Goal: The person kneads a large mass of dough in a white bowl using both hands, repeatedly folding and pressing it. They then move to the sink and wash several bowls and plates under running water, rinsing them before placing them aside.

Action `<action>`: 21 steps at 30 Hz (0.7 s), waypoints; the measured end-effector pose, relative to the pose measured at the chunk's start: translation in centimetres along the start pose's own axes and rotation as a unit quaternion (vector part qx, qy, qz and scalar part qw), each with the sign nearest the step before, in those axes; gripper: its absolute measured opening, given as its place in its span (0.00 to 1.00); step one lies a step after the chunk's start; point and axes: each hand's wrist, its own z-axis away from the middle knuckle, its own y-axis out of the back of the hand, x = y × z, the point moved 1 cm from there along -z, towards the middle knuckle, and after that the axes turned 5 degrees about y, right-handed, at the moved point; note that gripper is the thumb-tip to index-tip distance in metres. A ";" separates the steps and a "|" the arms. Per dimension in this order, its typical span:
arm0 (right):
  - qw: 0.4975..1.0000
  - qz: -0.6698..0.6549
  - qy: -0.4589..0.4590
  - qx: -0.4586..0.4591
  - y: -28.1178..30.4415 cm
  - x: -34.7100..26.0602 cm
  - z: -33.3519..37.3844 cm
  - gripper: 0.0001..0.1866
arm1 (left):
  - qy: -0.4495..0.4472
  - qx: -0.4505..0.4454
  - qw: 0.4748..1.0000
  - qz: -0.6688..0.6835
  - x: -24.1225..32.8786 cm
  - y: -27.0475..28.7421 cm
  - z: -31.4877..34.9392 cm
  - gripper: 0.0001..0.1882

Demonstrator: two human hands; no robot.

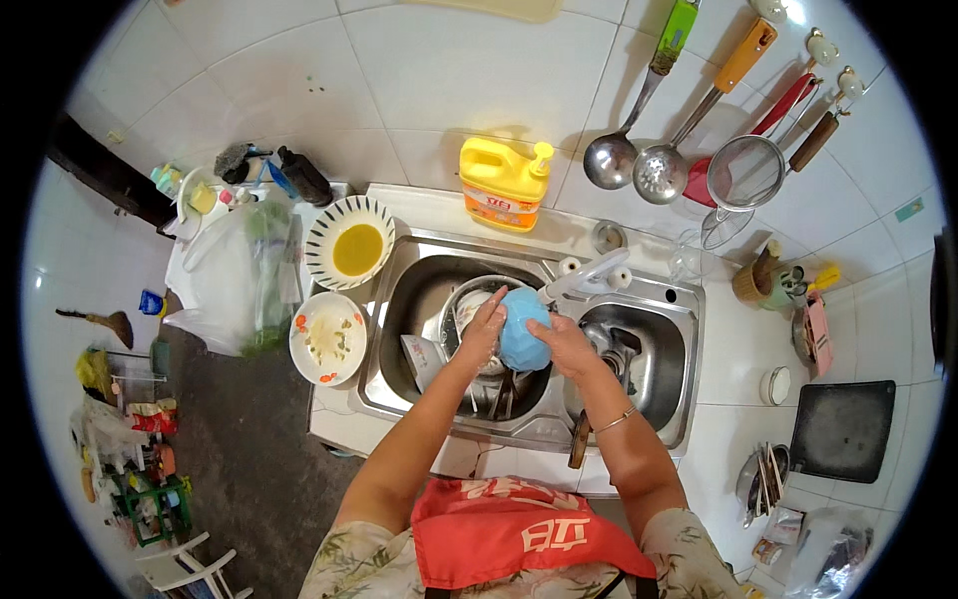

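"What's at the left?"
"A flower-patterned plate (301,351) by the counter's (733,359) left edge, a striped bowl (319,232) behind it."
"Middle?"
"A yellow detergent jug (502,180), its label printed. Over the double sink (689,399), left hand (483,327) and right hand (571,345) grip a faceted blue bowl (524,334) between them."
"Other lettering?"
"White characters on the red apron (464,559)."
"Room rightward?"
"Counter surface runs from the sink's right rim to a white jar (774,386)."

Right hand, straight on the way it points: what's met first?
The light-blue, faceted, rounded bowl, which the right hand is touching; beyond it, depth is unclear from this view.
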 end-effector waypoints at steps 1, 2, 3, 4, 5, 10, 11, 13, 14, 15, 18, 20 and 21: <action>0.999 -0.043 0.006 0.001 0.4 -0.3 0.2 0.18 | 0.003 0.011 1.000 -0.016 0.5 -0.6 -0.5 0.24; 0.996 -0.085 0.013 0.002 0.8 -0.6 0.4 0.19 | 0.016 0.003 1.000 -0.017 1.0 -1.0 -0.8 0.24; 0.994 -0.107 0.017 -0.006 1.5 -0.7 0.5 0.20 | 0.028 -0.005 0.999 -0.018 2.2 -1.6 -0.8 0.25; 0.991 -0.129 0.022 -0.014 2.3 -0.7 0.7 0.22 | 0.041 -0.012 0.999 -0.019 2.8 -2.0 -1.0 0.25; 0.988 -0.151 0.026 -0.022 2.9 -0.8 0.8 0.23 | 0.064 -0.011 0.997 0.034 1.9 -2.0 -1.8 0.23; 0.957 -0.288 0.048 -0.004 4.1 -1.1 2.1 0.25 | 0.265 -0.073 0.878 0.392 1.4 -2.1 -0.5 0.23; 0.950 -0.310 0.045 0.010 4.4 -0.5 1.8 0.25 | 0.237 -0.084 0.877 0.410 0.8 -2.0 0.0 0.23; 0.946 -0.312 -0.010 0.084 5.5 0.9 -0.1 0.27 | 0.184 -0.124 0.865 0.450 0.2 -1.6 0.8 0.23; 0.942 -0.312 -0.037 0.119 5.9 1.7 -1.1 0.28 | 0.170 -0.131 0.867 0.450 0.1 -1.3 1.2 0.24; 0.946 -0.295 -0.036 0.129 6.1 2.7 -2.0 0.28 | 0.156 -0.136 0.869 0.450 0.2 -1.0 1.6 0.24; 0.956 -0.236 -0.044 0.167 5.2 3.8 -3.7 0.27 | 0.129 -0.117 0.887 0.428 1.2 0.0 2.5 0.23; 0.961 -0.186 -0.066 0.196 3.7 3.2 -4.1 0.26 | 0.092 -0.071 0.915 0.386 1.4 1.1 2.8 0.22; 0.960 -0.194 -0.067 0.188 2.3 1.7 -3.6 0.26 | 0.094 -0.067 0.926 0.360 1.6 1.3 2.9 0.18</action>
